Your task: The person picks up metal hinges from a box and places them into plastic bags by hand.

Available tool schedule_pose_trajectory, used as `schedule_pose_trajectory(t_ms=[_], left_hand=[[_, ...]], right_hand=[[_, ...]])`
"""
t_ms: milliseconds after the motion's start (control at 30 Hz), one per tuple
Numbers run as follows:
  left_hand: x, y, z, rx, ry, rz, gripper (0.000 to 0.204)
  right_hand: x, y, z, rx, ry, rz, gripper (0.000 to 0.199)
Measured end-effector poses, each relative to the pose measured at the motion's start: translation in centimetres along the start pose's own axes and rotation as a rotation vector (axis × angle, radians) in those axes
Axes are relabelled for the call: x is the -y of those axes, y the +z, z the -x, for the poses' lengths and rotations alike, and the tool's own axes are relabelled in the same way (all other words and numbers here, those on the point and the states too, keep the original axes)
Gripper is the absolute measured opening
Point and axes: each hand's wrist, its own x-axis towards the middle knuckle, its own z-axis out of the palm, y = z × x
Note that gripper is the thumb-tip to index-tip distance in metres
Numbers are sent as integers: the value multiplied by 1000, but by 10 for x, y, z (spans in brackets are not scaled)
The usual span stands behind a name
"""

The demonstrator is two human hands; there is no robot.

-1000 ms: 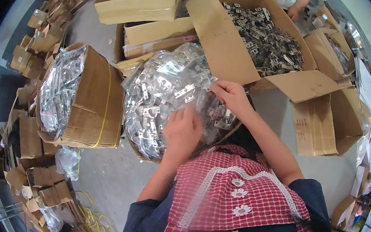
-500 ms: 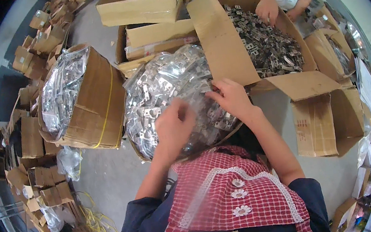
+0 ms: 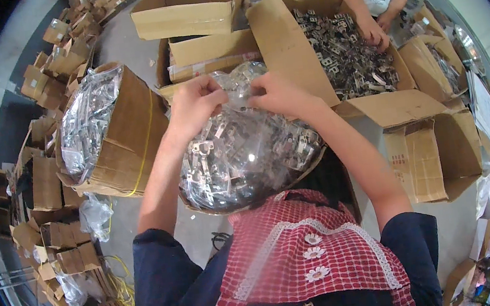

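Plastic bag (image 3: pixel 245 153), both hands now farther up.

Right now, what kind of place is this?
Probably a small workshop's packing or sorting floor. Both hands, left hand and right hand, pinch a clear bag of metal parts; open cardboard boxes hold loose metal fittings, and small cartons pile along the concrete floor.

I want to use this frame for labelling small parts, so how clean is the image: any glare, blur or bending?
Head view: bright glare spots on the clear plastic bag hide some of the metal parts inside; strong fisheye bending curves the cardboard boxes near the dark round rim; left hand and right hand look fairly sharp; lighting is even, with soft shadows.
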Motion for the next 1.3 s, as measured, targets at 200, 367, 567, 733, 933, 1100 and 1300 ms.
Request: schedule_pose_trajectory(t_ms=[200,367,567,733,933,1100,1300], left_hand=[[-6,-27,-11,-51,7,-154,10],[3,-24,-12,-55,16,-266,11],[14,-15,-12,-37,139,-257,15],[-4,2,13,-123,171,-411,13],[19,12,55,-278,173,-457,13],[41,32,87,-333,176,-429,13],[26,7,71,-332,108,-367,11]], right_hand=[[37,-2,-4,-283,-162,258,21],[17,8,-10,-497,-289,373,18],[50,3,-5,-321,-672,809,27],[20,32,-15,-291,-362,1394,23],[39,48,4,-110,-265,1247,27],[-8,69,12,-343,-624,1036,29],[26,29,33,-331,-462,944,34]])
